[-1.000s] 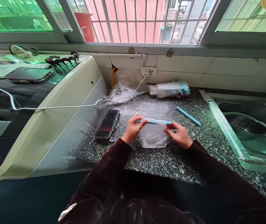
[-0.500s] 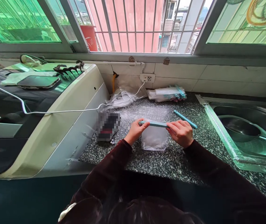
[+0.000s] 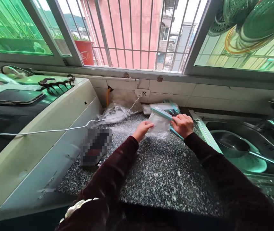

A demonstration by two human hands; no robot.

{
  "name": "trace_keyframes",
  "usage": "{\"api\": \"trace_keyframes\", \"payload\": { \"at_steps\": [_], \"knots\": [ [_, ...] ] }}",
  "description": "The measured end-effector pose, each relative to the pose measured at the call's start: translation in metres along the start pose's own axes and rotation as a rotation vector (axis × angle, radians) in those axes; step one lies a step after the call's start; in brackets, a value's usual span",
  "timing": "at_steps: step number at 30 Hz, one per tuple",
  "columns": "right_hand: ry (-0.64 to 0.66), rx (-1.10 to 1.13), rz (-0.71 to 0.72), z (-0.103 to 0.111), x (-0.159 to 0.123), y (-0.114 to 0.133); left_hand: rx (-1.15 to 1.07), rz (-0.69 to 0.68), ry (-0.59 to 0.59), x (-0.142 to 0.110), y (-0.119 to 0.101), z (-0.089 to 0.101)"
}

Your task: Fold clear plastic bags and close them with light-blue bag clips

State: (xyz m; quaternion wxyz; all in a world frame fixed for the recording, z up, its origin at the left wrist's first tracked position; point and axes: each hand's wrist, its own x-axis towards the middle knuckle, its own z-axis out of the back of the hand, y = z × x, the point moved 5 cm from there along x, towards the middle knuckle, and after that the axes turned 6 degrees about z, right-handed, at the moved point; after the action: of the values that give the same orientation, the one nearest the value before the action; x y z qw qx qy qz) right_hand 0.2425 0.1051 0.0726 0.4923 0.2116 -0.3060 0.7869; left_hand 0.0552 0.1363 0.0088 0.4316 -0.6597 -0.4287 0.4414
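Observation:
Over the speckled counter, my right hand grips the right end of a teal bag-sealing clip. The clip runs along the top edge of a clear plastic bag, which hangs below it. My left hand pinches the bag's left side between thumb and fingers. Partly hidden behind my right hand, another teal sealing clip lies on the counter. Behind the bag, a pile of clear bags with teal clips rests near the wall.
A white appliance bounds the left side, with a phone and a hair claw on top. A white cable crosses to the wall socket. Crumpled plastic lies near the wall. At right, the sink holds a pan.
My left hand has moved from the clip's left end to the bag's side. The clip and bag have moved toward the wall, with the clip now slanting. The view has shifted.

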Motion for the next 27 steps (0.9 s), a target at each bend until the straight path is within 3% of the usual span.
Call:
{"api": "trace_keyframes", "payload": {
  "at_steps": [7, 17, 27],
  "knots": [
    [0.159, -0.037, -0.141, -0.039, 0.025, -0.033, -0.111, -0.098, -0.180, 0.042, -0.014, -0.020],
    [0.275, -0.085, -0.297, -0.073, 0.057, -0.058, 0.039, -0.183, -0.180, 0.081, -0.023, -0.040],
    [0.331, -0.088, -0.335, -0.090, 0.063, -0.059, 0.194, -0.071, -0.129, 0.095, -0.017, -0.038]
  ]
}}
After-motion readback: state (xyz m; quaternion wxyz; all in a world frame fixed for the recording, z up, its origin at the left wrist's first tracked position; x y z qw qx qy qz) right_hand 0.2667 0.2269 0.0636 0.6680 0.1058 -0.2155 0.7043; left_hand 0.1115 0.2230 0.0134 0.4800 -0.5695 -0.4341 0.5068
